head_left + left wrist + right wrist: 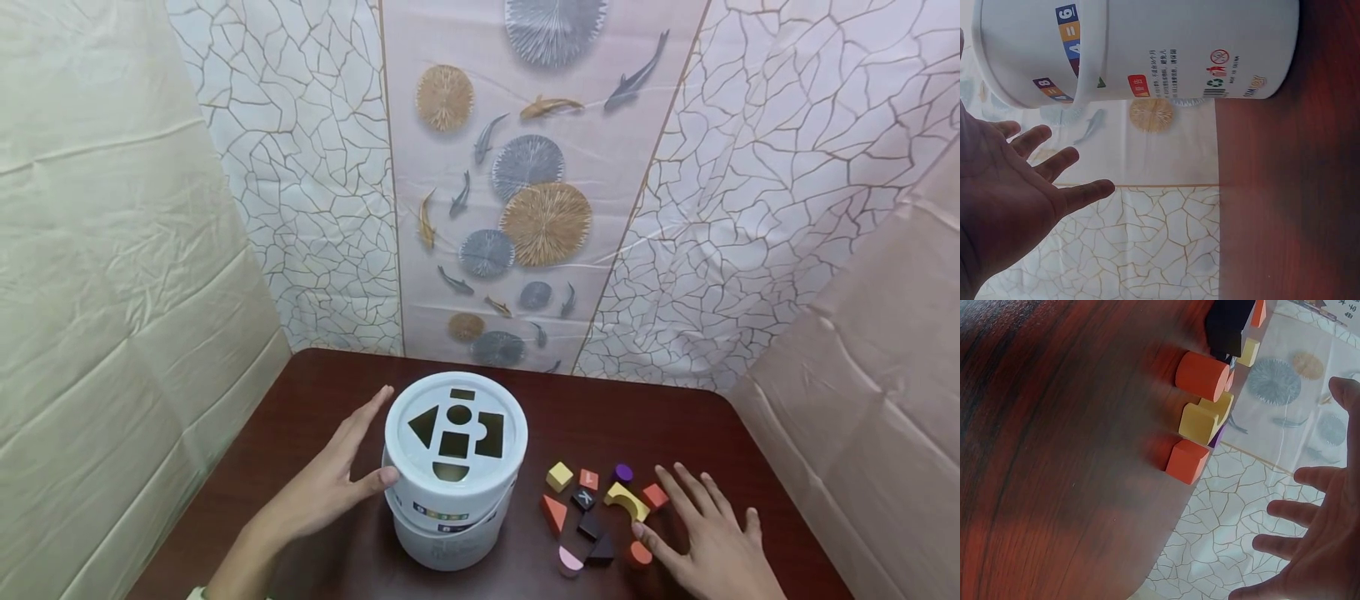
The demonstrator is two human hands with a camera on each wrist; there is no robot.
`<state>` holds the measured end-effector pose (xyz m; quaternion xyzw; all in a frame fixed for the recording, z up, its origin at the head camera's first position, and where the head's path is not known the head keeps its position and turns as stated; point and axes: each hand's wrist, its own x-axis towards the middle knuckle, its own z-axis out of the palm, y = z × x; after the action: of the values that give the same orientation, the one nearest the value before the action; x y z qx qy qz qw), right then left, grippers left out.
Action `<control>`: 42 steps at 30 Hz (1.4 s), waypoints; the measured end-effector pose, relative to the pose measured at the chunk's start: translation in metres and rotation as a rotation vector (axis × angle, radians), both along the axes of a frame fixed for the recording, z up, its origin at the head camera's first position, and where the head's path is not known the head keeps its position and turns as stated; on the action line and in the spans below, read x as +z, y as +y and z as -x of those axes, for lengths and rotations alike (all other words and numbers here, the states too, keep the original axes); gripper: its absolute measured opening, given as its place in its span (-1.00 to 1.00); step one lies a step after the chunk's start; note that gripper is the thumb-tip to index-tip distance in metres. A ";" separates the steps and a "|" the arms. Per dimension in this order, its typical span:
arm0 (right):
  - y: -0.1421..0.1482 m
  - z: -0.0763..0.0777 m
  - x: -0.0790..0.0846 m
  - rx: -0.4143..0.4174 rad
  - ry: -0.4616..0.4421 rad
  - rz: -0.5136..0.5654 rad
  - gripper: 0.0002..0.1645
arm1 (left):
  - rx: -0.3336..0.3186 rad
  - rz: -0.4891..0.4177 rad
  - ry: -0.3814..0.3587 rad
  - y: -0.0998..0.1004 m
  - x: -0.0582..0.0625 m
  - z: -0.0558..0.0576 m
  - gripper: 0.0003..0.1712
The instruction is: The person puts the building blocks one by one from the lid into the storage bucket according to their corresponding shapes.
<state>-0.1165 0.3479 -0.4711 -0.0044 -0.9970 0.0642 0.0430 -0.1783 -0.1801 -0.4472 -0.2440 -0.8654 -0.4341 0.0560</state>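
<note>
Head view: I see the left grip (330,483), fingers apart, beside the smooth white bucket (450,543) with its cutout lid (489,401); the right grip (712,537), also spread, near round and angular blocks (591,525) on the wood-grained tabletop (322,408). Only left wrist shows the barcode (1214,93).

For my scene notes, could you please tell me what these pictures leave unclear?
Inside of the bucket: head view, covered by the lid, dark.
Most of the purple block: right wrist view, behind the yellow arch.
Thumb of the left hand: left wrist view, mostly beyond the edge.
</note>
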 end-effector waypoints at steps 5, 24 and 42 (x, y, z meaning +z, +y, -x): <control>0.000 0.000 -0.001 -0.001 0.003 0.001 0.26 | -0.013 0.001 -0.006 0.004 0.004 0.001 0.22; 0.001 0.002 -0.003 -0.020 -0.041 0.011 0.30 | -0.036 0.040 0.033 0.012 0.013 0.007 0.29; 0.012 0.009 -0.011 0.020 0.018 0.004 0.25 | -0.019 0.035 0.019 0.015 0.012 0.008 0.33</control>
<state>-0.1259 0.3602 -0.4826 0.0059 -0.9964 0.0668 0.0514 -0.1860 -0.1652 -0.4354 -0.2572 -0.8700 -0.4169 0.0559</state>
